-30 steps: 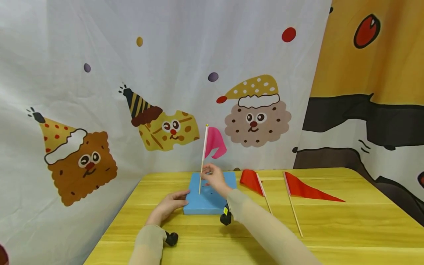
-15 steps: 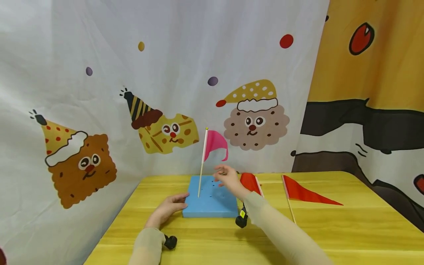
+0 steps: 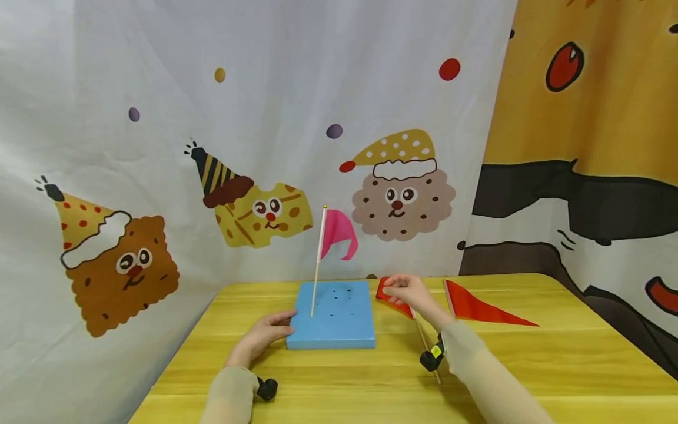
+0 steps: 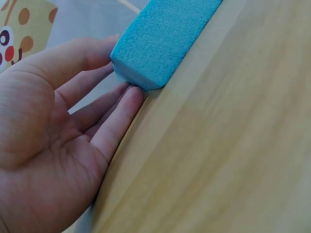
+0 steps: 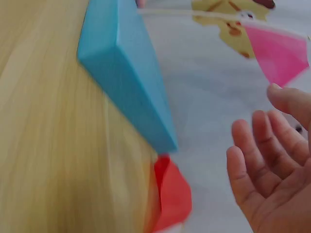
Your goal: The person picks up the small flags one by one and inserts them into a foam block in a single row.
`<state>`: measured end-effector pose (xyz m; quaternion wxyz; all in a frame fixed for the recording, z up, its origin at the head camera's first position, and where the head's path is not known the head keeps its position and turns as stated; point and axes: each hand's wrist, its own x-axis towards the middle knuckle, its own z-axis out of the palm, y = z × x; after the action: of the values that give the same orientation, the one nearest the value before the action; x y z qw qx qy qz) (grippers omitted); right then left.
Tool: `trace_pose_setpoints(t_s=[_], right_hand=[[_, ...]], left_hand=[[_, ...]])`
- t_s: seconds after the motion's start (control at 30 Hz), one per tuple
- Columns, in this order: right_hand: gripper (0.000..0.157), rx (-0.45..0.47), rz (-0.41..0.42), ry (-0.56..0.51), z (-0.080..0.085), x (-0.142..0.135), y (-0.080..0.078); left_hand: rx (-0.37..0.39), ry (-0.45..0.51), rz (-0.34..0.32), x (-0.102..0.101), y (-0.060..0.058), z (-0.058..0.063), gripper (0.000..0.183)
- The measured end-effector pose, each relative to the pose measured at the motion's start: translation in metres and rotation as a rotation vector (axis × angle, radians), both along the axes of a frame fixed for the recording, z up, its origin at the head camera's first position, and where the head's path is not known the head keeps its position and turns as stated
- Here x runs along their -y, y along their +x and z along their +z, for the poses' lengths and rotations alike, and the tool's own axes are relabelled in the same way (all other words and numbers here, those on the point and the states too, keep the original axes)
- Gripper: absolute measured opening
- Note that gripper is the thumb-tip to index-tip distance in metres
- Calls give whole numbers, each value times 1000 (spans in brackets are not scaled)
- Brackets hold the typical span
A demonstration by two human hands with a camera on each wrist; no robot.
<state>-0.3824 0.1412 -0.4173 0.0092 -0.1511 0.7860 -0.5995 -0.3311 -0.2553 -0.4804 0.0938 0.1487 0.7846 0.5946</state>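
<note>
A person's left hand (image 3: 259,337), fingers loosely extended, touches the left side of a blue block (image 3: 331,334) near the back edge of a wooden counter (image 3: 339,388). A pink flag (image 3: 335,228) stands in the block, leaning slightly right. The right hand (image 3: 417,295), fingers relaxed and holding nothing, hovers above a red flag (image 3: 395,305) by the back edge; a second red flag (image 3: 479,307) lies nearer the right back corner.
</note>
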Motion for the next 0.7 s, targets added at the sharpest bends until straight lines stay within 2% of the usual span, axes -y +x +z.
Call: trace_pose_setpoints(t_s=[0.37, 0.47, 0.6, 0.7], right_hand=[[34, 94, -10, 135, -19, -66, 7], [33, 120, 16, 163, -23, -76, 10], [30, 209, 40, 173, -30, -81, 13], [29, 261, 21, 170, -36, -81, 16]], left_hand=[[2, 8, -6, 0, 2, -1, 57], [15, 19, -1, 0, 2, -1, 56], [6, 16, -6, 0, 1, -1, 57], [-6, 0, -14, 1, 0, 0, 57]])
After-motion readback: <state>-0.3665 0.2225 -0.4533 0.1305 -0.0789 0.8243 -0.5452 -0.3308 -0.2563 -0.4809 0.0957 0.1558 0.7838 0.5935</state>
